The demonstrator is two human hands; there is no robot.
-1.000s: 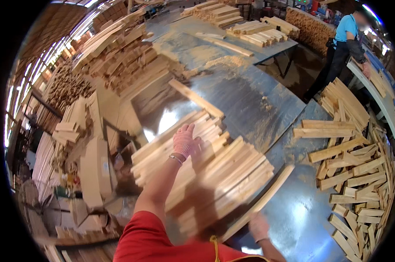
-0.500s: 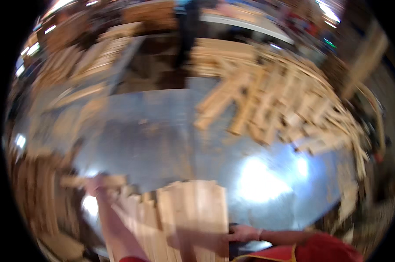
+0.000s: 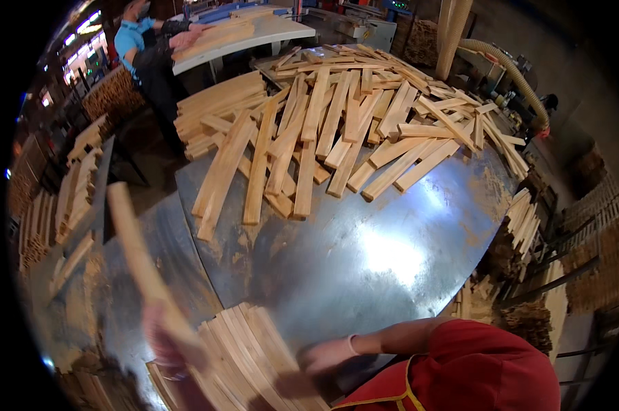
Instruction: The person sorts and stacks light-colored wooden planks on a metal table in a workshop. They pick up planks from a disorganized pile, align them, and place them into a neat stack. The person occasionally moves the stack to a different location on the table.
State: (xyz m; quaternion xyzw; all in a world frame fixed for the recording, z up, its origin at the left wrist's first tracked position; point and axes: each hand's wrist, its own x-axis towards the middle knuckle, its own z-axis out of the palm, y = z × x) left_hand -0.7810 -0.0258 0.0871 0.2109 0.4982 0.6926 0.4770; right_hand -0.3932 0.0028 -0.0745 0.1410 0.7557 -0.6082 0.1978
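Note:
My left hand (image 3: 164, 339), blurred by motion, is closed round a wooden slat (image 3: 143, 257) at its lower end. The slat slants up and to the left over the metal table (image 3: 289, 274). Below and to its right, a row of pale wooden slats (image 3: 244, 349) lies packed side by side at the near edge. My right hand (image 3: 326, 354) is at the right side of that row, seemingly against the outermost slat. Its fingers point down and left and are partly in shadow, so their grip is unclear.
A loose heap of wooden slats (image 3: 350, 130) covers the table's far part, with a neater stack (image 3: 217, 103) at its left. A co-worker in a blue shirt (image 3: 134, 44) handles boards on a white-edged table (image 3: 254, 41). A ribbed hose (image 3: 511, 68) hangs at the far right.
The view has swung to the right. The slat in my left hand has turned from lying crosswise to slanting upward. My right hand stays beside the row.

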